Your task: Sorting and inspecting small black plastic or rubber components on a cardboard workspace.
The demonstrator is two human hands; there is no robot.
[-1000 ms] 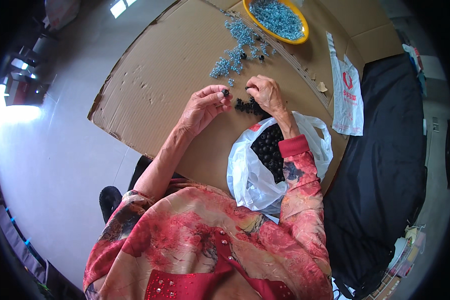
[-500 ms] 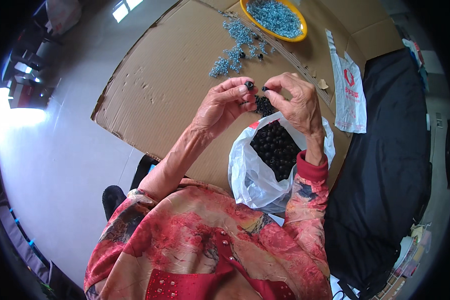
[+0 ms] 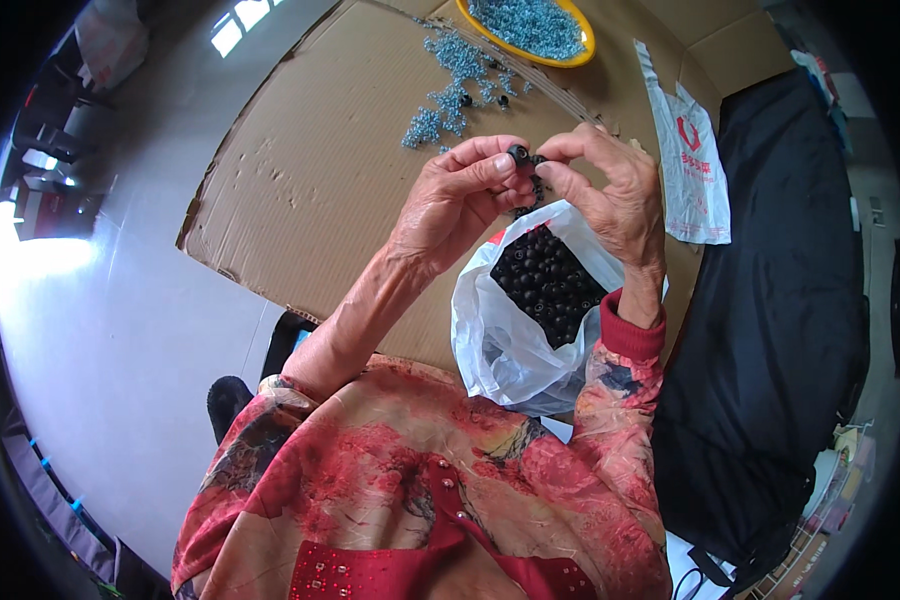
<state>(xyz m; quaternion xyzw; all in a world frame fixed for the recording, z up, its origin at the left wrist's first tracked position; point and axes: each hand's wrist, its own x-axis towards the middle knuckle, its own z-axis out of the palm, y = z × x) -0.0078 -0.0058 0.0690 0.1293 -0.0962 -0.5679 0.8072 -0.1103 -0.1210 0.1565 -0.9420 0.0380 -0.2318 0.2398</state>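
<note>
Between the thumb and fingers of my left hand (image 3: 440,205) is a small round black plastic piece (image 3: 518,154) with a hole in its end. My right hand (image 3: 615,195) pinches a smaller dark piece (image 3: 538,160) right beside it; the two pieces look close to touching. Just below the fingertips, partly hidden, more small black parts (image 3: 537,192) show. Under my right wrist stands an open white plastic bag (image 3: 490,345), filled with many round black pieces (image 3: 542,285) that also have holes.
Small light-blue parts (image 3: 460,60) lie scattered on the cardboard sheet (image 3: 310,160), with a few black pieces among them. A yellow bowl (image 3: 573,62) of blue parts sits at the far edge. A flat white plastic bag (image 3: 698,190) and black cloth (image 3: 770,290) are to the right.
My hands have come together, bringing the dark piece in my right fingers up to the black piece in my left. The view has shifted slightly.
</note>
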